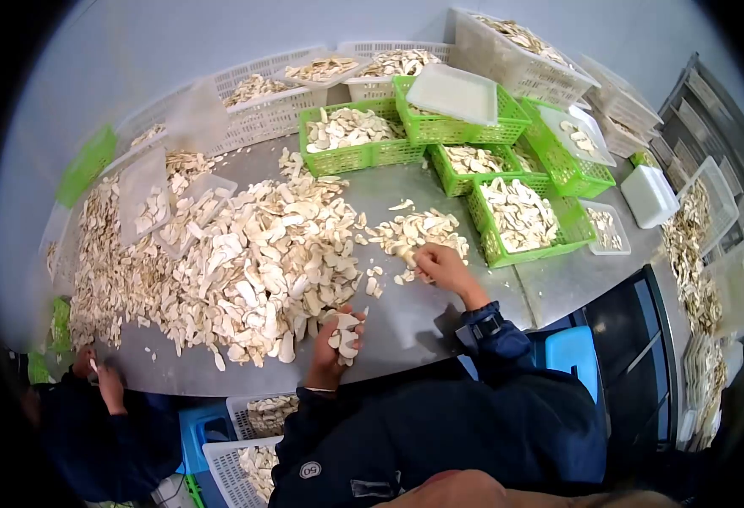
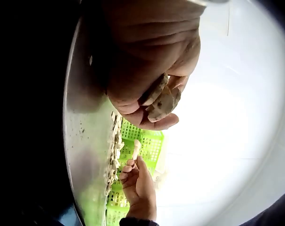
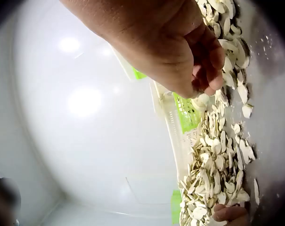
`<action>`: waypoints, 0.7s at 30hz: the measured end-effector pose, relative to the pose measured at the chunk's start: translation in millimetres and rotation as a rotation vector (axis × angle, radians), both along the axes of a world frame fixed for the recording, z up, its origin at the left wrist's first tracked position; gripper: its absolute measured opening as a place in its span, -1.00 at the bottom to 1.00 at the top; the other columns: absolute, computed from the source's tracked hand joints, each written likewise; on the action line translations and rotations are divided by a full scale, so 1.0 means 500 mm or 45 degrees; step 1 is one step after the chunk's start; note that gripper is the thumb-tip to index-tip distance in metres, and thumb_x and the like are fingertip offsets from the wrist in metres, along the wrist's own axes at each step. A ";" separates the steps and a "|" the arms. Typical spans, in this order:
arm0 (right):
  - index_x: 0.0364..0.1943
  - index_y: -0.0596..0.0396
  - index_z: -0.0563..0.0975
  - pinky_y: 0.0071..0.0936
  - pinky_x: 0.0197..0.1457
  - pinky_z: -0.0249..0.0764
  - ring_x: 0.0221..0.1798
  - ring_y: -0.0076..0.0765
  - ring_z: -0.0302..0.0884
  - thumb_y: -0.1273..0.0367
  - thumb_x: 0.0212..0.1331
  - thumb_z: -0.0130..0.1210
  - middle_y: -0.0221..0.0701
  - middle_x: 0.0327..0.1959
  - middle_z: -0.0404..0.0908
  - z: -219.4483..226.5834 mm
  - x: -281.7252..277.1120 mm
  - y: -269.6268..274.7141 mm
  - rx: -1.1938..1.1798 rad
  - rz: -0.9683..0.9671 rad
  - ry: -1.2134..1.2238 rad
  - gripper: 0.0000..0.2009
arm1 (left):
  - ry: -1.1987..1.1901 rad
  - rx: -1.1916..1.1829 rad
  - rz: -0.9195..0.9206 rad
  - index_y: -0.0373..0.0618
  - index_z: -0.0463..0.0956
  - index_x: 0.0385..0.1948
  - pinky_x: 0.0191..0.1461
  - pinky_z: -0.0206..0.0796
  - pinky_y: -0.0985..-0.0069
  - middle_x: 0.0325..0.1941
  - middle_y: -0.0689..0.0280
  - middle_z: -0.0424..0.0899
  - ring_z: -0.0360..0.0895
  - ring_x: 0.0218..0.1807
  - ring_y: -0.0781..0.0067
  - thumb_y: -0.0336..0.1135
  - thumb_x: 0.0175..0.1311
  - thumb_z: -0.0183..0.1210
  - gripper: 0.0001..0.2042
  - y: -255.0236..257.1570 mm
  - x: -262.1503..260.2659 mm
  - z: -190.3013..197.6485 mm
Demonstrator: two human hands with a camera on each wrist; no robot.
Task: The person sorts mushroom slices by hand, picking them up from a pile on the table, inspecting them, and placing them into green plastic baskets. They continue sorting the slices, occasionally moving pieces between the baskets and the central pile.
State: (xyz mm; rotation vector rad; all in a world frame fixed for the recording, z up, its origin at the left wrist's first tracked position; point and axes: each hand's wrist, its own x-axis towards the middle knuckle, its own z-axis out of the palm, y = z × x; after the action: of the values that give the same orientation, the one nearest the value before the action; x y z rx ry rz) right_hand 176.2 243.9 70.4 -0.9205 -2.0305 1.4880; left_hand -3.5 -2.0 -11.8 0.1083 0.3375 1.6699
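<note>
Near the front edge of the metal table, my left hand (image 1: 327, 354) grips several pale mushroom slices (image 1: 344, 337). In the left wrist view the fingers of that hand (image 2: 154, 61) curl round the slices (image 2: 163, 104). My right hand (image 1: 446, 269) is farther out over the table and pinches one mushroom slice (image 1: 406, 254) between thumb and fingers. That slice (image 2: 136, 149) points up from the fingertips in the left wrist view. Beside the right hand lies a small pile of slices (image 1: 423, 227). A large heap of slices (image 1: 262, 254) spreads left of both hands.
Green baskets (image 1: 497, 254) with slices stand at the back right, a white lid (image 1: 452, 93) on one. White crates (image 1: 270, 114) line the wall. Another person's hands (image 1: 110, 388) work at the left end. Crates (image 1: 228, 466) sit below the table edge (image 1: 220, 394).
</note>
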 end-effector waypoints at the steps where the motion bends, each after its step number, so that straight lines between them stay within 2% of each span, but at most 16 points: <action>1: -0.42 0.12 0.55 -0.66 -0.53 0.31 -0.58 -0.69 0.41 0.30 0.29 0.08 -0.54 -0.61 0.56 0.002 -0.004 -0.004 -0.032 0.059 -0.033 -0.80 | -0.025 0.000 0.004 -0.14 0.29 0.20 -0.32 0.44 0.50 0.08 0.04 0.49 0.51 -0.12 0.33 -0.16 0.46 -0.09 -0.62 -0.002 0.001 -0.002; 6: -0.34 0.12 0.58 -0.68 -0.44 0.40 -0.49 -0.68 0.50 0.30 0.31 0.07 -0.52 -0.51 0.61 0.006 -0.015 -0.027 -0.161 0.225 -0.165 -0.81 | 0.004 -0.098 0.021 -0.15 0.33 0.16 -0.33 0.41 0.52 0.03 0.04 0.50 0.47 -0.14 0.32 -0.16 0.45 -0.07 -0.63 -0.007 0.007 0.020; 9: -0.25 0.09 0.59 -0.71 -0.38 0.44 -0.41 -0.71 0.55 0.25 0.33 0.11 -0.54 -0.46 0.62 -0.003 -0.013 -0.009 -0.195 0.486 -0.242 -0.80 | 0.028 -0.144 0.031 -0.15 0.34 0.15 -0.34 0.40 0.53 0.02 0.04 0.50 0.46 -0.14 0.31 -0.17 0.44 -0.06 -0.64 -0.006 0.007 0.021; 12: -0.23 0.12 0.60 -0.66 -0.34 0.47 -0.37 -0.68 0.57 0.28 0.31 0.14 -0.53 -0.45 0.63 0.005 -0.009 -0.004 -0.283 0.772 -0.314 -0.81 | 0.033 -0.144 0.026 -0.15 0.34 0.15 -0.34 0.40 0.53 0.02 0.03 0.49 0.46 -0.14 0.31 -0.17 0.44 -0.06 -0.64 -0.004 0.006 0.023; 15: -0.24 0.11 0.63 -0.64 -0.30 0.48 -0.41 -0.64 0.55 0.29 0.26 0.14 -0.52 -0.49 0.63 0.035 0.014 -0.014 -0.254 0.852 -0.437 -0.81 | 0.003 -0.088 0.009 -0.14 0.31 0.17 -0.32 0.44 0.52 0.04 0.05 0.51 0.51 -0.14 0.34 -0.18 0.47 -0.12 -0.64 -0.002 0.005 0.013; 18: -0.27 0.12 0.65 -0.63 -0.30 0.47 -0.40 -0.65 0.55 0.28 0.24 0.16 -0.51 -0.51 0.62 0.052 0.064 -0.004 -0.133 0.735 -0.573 -0.81 | 0.000 -0.050 0.006 -0.14 0.29 0.18 -0.30 0.45 0.51 0.06 0.05 0.51 0.53 -0.14 0.35 -0.18 0.48 -0.16 -0.64 -0.004 0.006 0.014; 19: -0.29 0.12 0.66 -0.57 -0.30 0.47 -0.42 -0.61 0.54 0.25 0.21 0.18 -0.43 -0.53 0.63 0.045 0.086 0.005 -0.145 0.688 -0.573 -0.78 | 0.003 -0.042 0.006 -0.15 0.29 0.18 -0.30 0.45 0.50 0.06 0.05 0.51 0.53 -0.14 0.35 -0.18 0.48 -0.16 -0.64 -0.003 0.007 0.016; 21: -0.28 0.13 0.66 -0.48 -0.29 0.49 -0.43 -0.49 0.58 0.23 0.16 0.19 -0.34 -0.51 0.65 0.033 0.140 0.032 0.120 0.629 -0.606 -0.75 | -0.003 -0.042 -0.004 -0.15 0.29 0.18 -0.29 0.45 0.50 0.05 0.04 0.50 0.53 -0.13 0.34 -0.18 0.48 -0.16 -0.64 -0.004 0.006 0.011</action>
State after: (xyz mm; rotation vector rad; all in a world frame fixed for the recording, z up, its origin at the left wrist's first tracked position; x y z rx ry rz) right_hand 246.0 259.9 86.7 -0.8290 -2.8104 1.4888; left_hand -0.3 -3.8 -6.5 0.0825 0.3628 1.6605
